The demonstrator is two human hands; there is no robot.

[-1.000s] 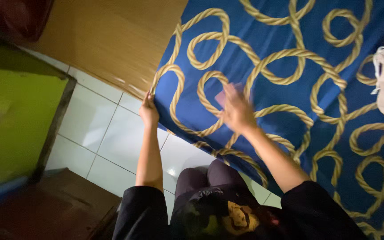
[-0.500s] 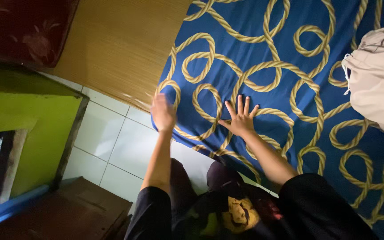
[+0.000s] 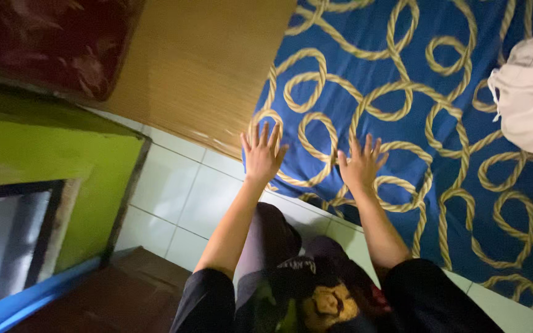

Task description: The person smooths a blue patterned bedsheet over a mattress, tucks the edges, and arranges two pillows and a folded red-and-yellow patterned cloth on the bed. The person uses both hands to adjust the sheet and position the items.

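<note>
A blue bedsheet (image 3: 402, 74) printed with looping gold rope fills the right and far side of the view, stretched over a mattress whose near edge runs diagonally above the floor. Left of it stands a tan wooden panel (image 3: 205, 61), with a dark red patterned cushion (image 3: 44, 43) at the far left corner. White floor tiles (image 3: 174, 197) lie between the bed and a green wall (image 3: 38, 160), and a brown piece of furniture (image 3: 118, 296) sits at the near left beside a blue edge (image 3: 26, 296). A pale cream cloth bundle (image 3: 532, 98) rests on the sheet at the far right. The left hand (image 3: 261, 154) lies flat, fingers spread and released, on the sheet's left corner next to the wooden panel. The right hand (image 3: 361, 163), also open with fingers splayed, presses palm-down on the sheet just right of it, near the mattress edge. Neither hand grips anything.
</note>
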